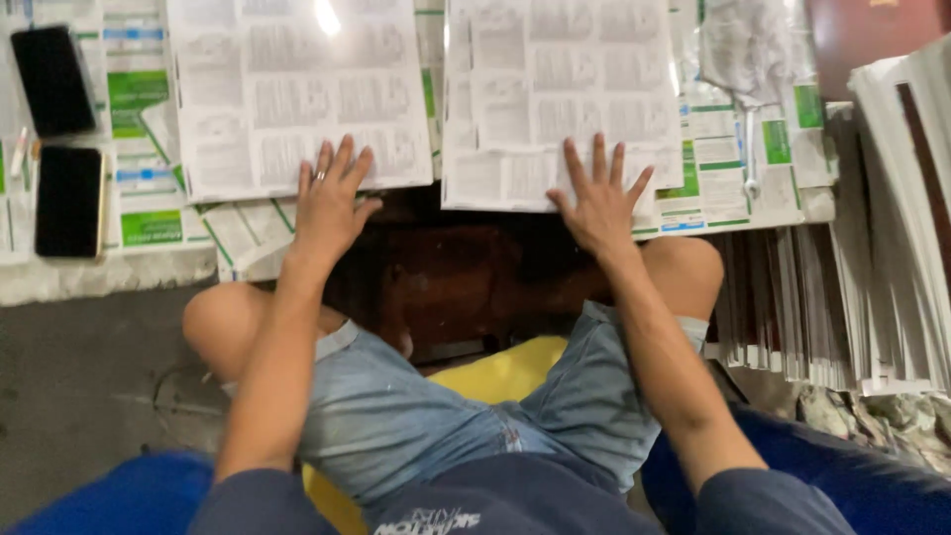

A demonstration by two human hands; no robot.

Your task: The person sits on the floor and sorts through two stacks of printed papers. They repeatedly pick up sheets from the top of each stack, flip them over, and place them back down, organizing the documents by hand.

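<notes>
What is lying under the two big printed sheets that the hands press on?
Under the left sheet and right sheet, green-and-white printed papers show at the edges. Left hand and right hand lie on top. The covered middle cannot be seen.

left hand [330, 203] flat on left sheet [297, 94] | right hand [597, 203] on right sheet [560, 99] (fingers spread)

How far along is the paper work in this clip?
Looks done: a fanned stack of folded sheets lies to the right. In hand: the left hand lies flat on the left printed sheet, and the right hand on the right printed sheet. Both sheets lie unfolded. How much is left cannot be told.
</notes>
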